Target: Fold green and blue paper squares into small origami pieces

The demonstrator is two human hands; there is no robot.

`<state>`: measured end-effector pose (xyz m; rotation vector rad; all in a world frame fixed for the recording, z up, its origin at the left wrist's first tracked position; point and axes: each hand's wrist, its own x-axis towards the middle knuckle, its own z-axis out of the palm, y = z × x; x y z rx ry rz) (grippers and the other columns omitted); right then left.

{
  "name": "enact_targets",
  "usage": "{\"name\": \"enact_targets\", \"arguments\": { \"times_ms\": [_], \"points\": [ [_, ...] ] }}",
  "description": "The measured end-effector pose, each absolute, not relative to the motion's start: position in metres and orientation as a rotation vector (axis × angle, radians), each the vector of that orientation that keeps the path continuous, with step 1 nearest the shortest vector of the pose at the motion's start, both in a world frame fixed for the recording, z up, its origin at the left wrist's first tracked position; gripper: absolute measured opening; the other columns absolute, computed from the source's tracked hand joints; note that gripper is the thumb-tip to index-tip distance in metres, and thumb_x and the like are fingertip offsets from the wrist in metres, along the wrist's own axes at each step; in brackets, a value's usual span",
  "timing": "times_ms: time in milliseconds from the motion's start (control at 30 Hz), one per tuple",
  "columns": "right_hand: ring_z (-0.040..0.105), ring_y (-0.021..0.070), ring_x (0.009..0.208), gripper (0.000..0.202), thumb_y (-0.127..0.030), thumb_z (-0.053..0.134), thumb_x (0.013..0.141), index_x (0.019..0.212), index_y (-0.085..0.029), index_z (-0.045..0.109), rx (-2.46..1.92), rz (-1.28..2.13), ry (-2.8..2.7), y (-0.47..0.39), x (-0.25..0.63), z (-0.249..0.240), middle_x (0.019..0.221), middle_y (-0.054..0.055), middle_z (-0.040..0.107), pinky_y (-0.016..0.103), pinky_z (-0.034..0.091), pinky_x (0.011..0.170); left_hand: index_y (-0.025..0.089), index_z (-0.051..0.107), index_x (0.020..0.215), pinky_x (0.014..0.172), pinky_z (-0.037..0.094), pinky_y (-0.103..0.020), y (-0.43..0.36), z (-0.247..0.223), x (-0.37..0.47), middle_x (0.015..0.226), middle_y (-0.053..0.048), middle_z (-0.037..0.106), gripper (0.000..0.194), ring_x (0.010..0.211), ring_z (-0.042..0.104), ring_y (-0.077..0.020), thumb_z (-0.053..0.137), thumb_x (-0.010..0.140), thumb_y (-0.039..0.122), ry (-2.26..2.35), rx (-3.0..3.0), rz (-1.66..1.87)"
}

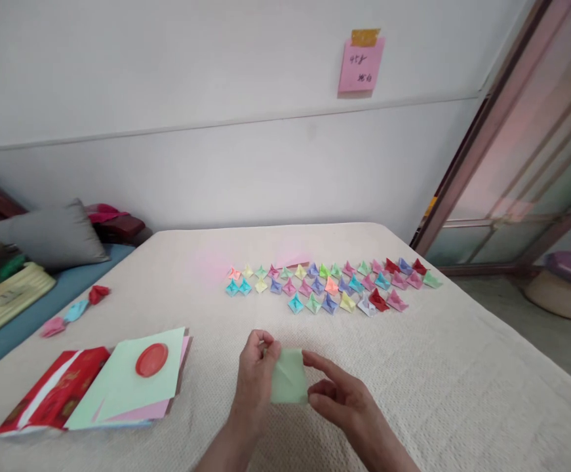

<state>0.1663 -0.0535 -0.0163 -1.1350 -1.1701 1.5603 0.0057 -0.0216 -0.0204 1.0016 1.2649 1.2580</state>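
A light green paper square (pixel 289 377) with a faint crease is held up between both hands above the near middle of the table. My left hand (pixel 257 370) pinches its upper left edge between thumb and curled fingers. At the paper's right edge is my right hand (pixel 339 393), its index finger touching the upper right corner and its thumb near the lower right side, with the fingers apart. Beyond the hands, several small folded paper shapes (pixel 316 285) in many colours stand in rows.
To the left lie a stack of coloured paper (pixel 128 373) with a red round lid (pixel 152 360) on it, a red packet (pixel 56 390) and crumpled paper pieces (pixel 75 311). A pink note (pixel 361 65) hangs on the wall behind the table (pixel 206 242).
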Motion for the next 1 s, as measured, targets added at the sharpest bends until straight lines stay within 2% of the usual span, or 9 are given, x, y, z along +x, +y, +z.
{"name": "enact_targets", "arguments": {
  "times_ms": [133, 233, 367, 567, 767, 933, 1000],
  "points": [
    [0.047, 0.0113, 0.062, 0.031, -0.019, 0.07, 0.067, 0.096, -0.031, 0.074, -0.998, 1.615, -1.118, -0.052, 0.164, -0.022, 0.077, -0.001, 0.062, 0.025, 0.033, 0.055, 0.022, 0.048, 0.078, 0.049, 0.036, -0.02, -0.019, -0.017, 0.004, 0.063, 0.006, 0.05, 0.017, 0.053, 0.046, -0.0113, 0.058, 0.081, 0.035, 1.306, 1.049, 1.236],
    [0.041, 0.0092, 0.058, 0.033, -0.013, 0.071, 0.062, 0.088, -0.032, 0.076, -0.929, 1.588, -1.118, -0.051, 0.158, -0.029, 0.077, -0.003, 0.058, 0.024, 0.031, 0.053, 0.021, 0.049, 0.078, 0.053, 0.036, -0.021, -0.02, -0.016, 0.006, 0.064, 0.005, 0.051, 0.014, 0.057, 0.046, -0.0126, 0.057, 0.081, 0.032, 1.336, 1.121, 1.222],
    [0.038, 0.0092, 0.056, 0.042, -0.007, 0.068, 0.058, 0.09, -0.032, 0.076, -0.973, 1.545, -1.147, -0.051, 0.154, -0.033, 0.07, -0.004, 0.054, 0.024, 0.029, 0.051, 0.022, 0.048, 0.079, 0.055, 0.036, -0.022, -0.023, -0.015, 0.009, 0.067, 0.004, 0.05, 0.011, 0.059, 0.046, -0.013, 0.054, 0.083, 0.03, 1.345, 1.189, 1.188],
    [0.041, 0.0104, 0.059, 0.038, -0.009, 0.068, 0.058, 0.088, -0.031, 0.077, -0.96, 1.572, -1.102, -0.051, 0.154, -0.031, 0.073, -0.003, 0.055, 0.025, 0.031, 0.053, 0.021, 0.047, 0.079, 0.055, 0.035, -0.022, -0.024, -0.013, 0.009, 0.066, 0.005, 0.049, 0.011, 0.059, 0.043, -0.0124, 0.054, 0.083, 0.03, 1.311, 1.203, 1.162],
    [0.036, 0.01, 0.055, 0.038, -0.011, 0.069, 0.058, 0.09, -0.03, 0.077, -1.031, 1.498, -1.161, -0.05, 0.153, -0.042, 0.062, -0.006, 0.044, 0.026, 0.028, 0.052, 0.02, 0.047, 0.081, 0.055, 0.034, -0.022, -0.023, -0.014, 0.01, 0.067, 0.005, 0.049, 0.013, 0.06, 0.043, -0.0114, 0.055, 0.082, 0.029, 1.301, 1.183, 1.159],
    [0.032, 0.0099, 0.051, 0.035, -0.016, 0.071, 0.057, 0.09, -0.027, 0.077, -1.105, 1.409, -1.098, -0.049, 0.154, -0.045, 0.055, -0.006, 0.04, 0.026, 0.023, 0.051, 0.02, 0.047, 0.093, 0.051, 0.032, -0.022, -0.025, -0.009, 0.006, 0.061, 0.007, 0.046, 0.021, 0.054, 0.042, -0.0099, 0.056, 0.084, 0.036, 1.189, 1.027, 1.147],
    [0.035, 0.0104, 0.052, 0.035, -0.018, 0.073, 0.056, 0.089, -0.027, 0.077, -1.132, 1.374, -1.003, -0.047, 0.156, -0.043, 0.056, -0.006, 0.041, 0.026, 0.025, 0.051, 0.02, 0.045, 0.101, 0.052, 0.035, -0.022, -0.027, -0.006, 0.007, 0.064, 0.006, 0.049, 0.027, 0.055, 0.046, -0.0101, 0.055, 0.085, 0.039, 1.049, 0.896, 1.13]
  ]
}}
